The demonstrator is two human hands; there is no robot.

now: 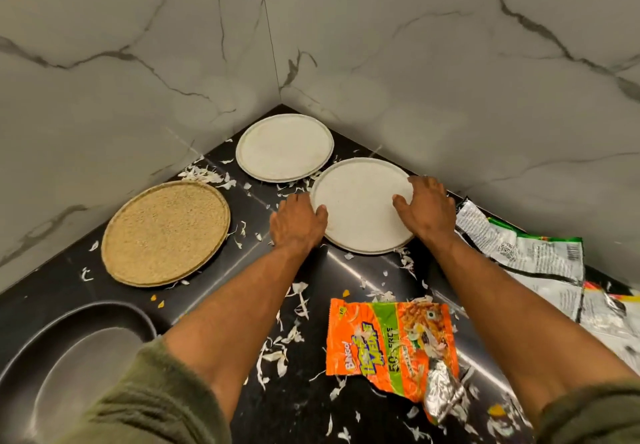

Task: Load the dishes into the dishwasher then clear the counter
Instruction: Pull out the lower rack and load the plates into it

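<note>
Arms outstretched, left hand and right hand seemingly clasp the nearer plate by its rim.

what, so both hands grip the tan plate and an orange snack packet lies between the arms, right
No: in the head view the left hand and right hand grip the nearer white plate, not the tan plate. The orange snack packet is between the arms.
</note>
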